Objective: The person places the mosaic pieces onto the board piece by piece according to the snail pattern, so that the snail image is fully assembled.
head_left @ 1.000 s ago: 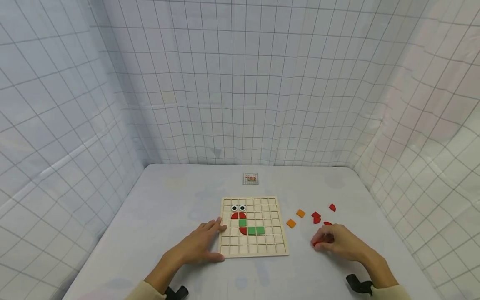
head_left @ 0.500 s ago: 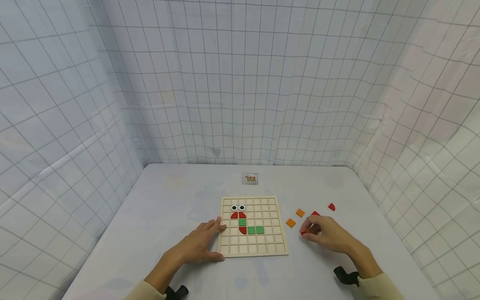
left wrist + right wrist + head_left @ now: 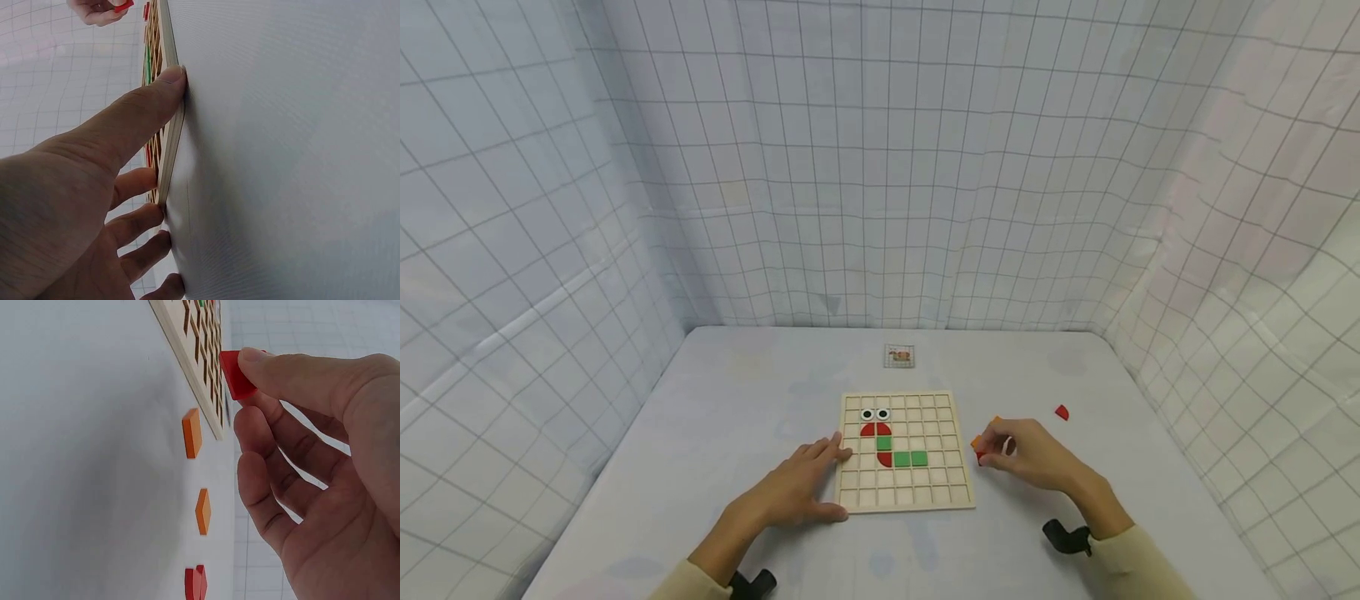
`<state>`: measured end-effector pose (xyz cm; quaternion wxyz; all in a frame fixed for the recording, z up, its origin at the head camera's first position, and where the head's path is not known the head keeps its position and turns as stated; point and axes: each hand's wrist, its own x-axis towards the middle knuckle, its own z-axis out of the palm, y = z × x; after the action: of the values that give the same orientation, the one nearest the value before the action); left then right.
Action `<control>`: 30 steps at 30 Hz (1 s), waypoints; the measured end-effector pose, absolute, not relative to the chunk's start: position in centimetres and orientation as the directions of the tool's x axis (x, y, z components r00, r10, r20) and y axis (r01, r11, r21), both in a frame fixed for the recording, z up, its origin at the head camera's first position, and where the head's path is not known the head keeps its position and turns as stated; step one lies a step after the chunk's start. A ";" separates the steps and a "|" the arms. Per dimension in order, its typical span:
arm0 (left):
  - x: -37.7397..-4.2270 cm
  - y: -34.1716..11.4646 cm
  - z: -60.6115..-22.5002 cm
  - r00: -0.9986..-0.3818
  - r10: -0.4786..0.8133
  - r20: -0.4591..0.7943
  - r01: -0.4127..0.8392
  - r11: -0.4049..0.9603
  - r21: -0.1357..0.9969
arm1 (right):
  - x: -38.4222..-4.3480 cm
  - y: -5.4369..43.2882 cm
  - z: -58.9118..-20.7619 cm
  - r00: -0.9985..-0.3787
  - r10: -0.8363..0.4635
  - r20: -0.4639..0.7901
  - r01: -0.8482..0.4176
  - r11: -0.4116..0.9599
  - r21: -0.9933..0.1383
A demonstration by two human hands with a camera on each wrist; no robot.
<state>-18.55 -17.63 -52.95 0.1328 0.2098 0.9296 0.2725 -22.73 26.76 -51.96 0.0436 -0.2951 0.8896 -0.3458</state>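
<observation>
A wooden grid board point(image 3: 925, 492) lies on the table, bearing two eye tiles point(image 3: 876, 414), red quarter-circle tiles point(image 3: 884, 459) and green square tiles point(image 3: 911, 459). My left hand point(image 3: 797, 487) rests at the board's left side, its thumb at the near corner and its fingers spread along the edge. In the right wrist view, my right hand point(image 3: 312, 437) pinches a red quarter-circle tile point(image 3: 236, 376) between thumb and index finger, above the table. In the head view that hand point(image 3: 1030, 454) is just right of the board, partly covering two orange square tiles point(image 3: 976, 442).
A small picture card point(image 3: 898, 356) lies behind the board. One red quarter-circle tile point(image 3: 1062, 412) sits at the back right. More red tiles point(image 3: 195, 583) lie beyond the orange tiles point(image 3: 192, 434) in the right wrist view. White gridded curtains point(image 3: 880, 167) surround the table.
My right hand has moved left with the red quarter-circle tile, from the loose pieces to near the board's right edge. My left hand has stayed at the board's left side.
</observation>
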 end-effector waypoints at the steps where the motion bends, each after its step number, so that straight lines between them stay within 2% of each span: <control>1: -18.6 -17.6 -52.9 -0.876 0.463 -0.132 0.319 0.764 0.560 | -22.8 26.5 -52.0 -0.818 -0.559 0.136 -0.503 0.579 -0.642; 5: -18.6 -17.7 -52.9 -0.878 0.460 -0.134 0.317 0.767 0.558 | -23.2 25.4 -52.2 -0.814 -0.561 0.152 -0.514 0.573 -0.639; 13: -18.7 -17.7 -53.1 -0.875 0.466 -0.130 0.320 0.760 0.565 | -23.6 23.3 -52.5 -0.837 -0.541 0.088 -0.447 0.581 -0.680; 25: -18.7 -17.6 -52.9 -0.874 0.467 -0.131 0.321 0.759 0.566 | -23.8 20.6 -52.8 -0.854 -0.515 0.069 -0.425 0.615 -0.664; 30: -18.7 -17.6 -52.9 -0.875 0.464 -0.137 0.316 0.763 0.563 | -23.8 19.9 -53.2 -0.852 -0.515 0.099 -0.447 0.616 -0.649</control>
<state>-18.71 -17.63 -52.87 0.1353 0.2099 0.9292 0.2725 -23.85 19.86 -53.18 0.0486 -0.2679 0.8975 -0.3469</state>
